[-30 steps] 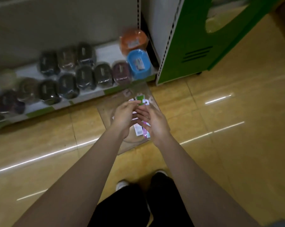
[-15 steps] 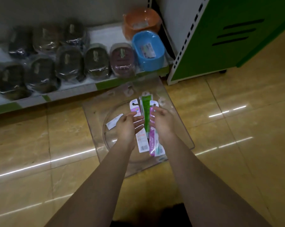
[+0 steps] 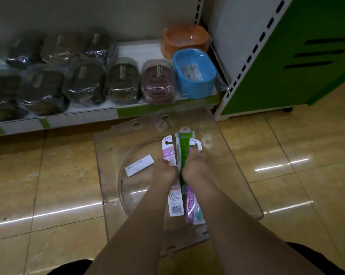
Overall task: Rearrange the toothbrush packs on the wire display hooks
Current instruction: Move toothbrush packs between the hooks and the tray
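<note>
Two hands grip toothbrush packs mid-length.

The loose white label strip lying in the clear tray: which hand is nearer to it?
Left. The left hand lies just right of the white label strip, on the pink toothbrush pack. The right hand is farther right, beyond the green toothbrush pack.

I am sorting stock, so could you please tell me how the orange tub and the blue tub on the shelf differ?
The orange tub stands further back on the shelf; the blue tub stands in front, at the shelf's front edge. A label shows plainly inside the blue tub; the orange one shows none clearly. Both are open-topped tubs.
</note>
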The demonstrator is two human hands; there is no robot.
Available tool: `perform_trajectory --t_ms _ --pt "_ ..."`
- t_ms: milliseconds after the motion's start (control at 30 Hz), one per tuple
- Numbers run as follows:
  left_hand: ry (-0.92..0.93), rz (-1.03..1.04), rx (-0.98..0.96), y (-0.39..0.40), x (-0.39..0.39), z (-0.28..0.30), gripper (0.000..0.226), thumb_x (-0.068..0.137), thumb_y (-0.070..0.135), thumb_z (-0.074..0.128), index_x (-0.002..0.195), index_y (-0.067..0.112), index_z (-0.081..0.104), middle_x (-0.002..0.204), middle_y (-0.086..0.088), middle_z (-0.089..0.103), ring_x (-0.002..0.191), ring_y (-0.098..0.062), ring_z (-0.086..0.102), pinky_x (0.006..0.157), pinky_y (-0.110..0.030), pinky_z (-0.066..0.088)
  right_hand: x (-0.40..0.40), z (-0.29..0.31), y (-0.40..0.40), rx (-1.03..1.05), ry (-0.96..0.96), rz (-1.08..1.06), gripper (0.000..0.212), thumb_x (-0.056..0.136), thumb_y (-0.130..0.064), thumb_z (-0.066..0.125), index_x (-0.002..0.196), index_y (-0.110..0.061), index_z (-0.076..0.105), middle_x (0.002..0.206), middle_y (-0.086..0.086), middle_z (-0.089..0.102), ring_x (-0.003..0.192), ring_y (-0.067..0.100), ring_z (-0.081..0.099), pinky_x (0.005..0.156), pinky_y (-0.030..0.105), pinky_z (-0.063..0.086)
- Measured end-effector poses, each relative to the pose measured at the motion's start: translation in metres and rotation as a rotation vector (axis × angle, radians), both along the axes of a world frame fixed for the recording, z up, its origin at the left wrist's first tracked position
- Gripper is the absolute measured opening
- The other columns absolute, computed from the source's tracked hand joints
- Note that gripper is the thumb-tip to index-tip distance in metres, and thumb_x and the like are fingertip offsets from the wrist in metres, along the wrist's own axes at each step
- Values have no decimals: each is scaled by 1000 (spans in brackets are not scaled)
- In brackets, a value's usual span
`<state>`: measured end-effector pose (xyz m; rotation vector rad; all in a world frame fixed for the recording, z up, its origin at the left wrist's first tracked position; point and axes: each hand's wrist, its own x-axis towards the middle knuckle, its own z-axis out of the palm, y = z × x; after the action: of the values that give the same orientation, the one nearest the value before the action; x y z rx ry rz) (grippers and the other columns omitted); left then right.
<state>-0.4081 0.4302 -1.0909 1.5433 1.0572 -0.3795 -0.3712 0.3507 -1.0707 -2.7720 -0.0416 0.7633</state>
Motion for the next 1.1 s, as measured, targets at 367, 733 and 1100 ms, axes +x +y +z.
perform_trajectory --t_ms 367,733,1100 --pt "59 -279 413 -12 -2 -7 47 88 16 55 128 0 35 127 -23 47 118 -37 48 94 -38 41 -8 1 1 -152 -120 143 50 98 -12 32 147 -6 19 141 23 26 129 34 30 101 39 35" --pt "-154 75 91 16 -2 15 10 85 9 57 93 13 58 83 -4 64 87 -26 62 70 -29 50 4 0 27 546 155 -269 21 91 -19 55 108 -8 60 111 13 67 103 28 62 92 37 48" --pt "-417 172 -127 47 11 66 7 89 12 61 96 10 61 85 -7 66 73 -18 62 62 -28 48 26 50 35 914 171 -326 20 88 -18 63 108 -14 62 108 8 68 100 23 64 94 44 51"
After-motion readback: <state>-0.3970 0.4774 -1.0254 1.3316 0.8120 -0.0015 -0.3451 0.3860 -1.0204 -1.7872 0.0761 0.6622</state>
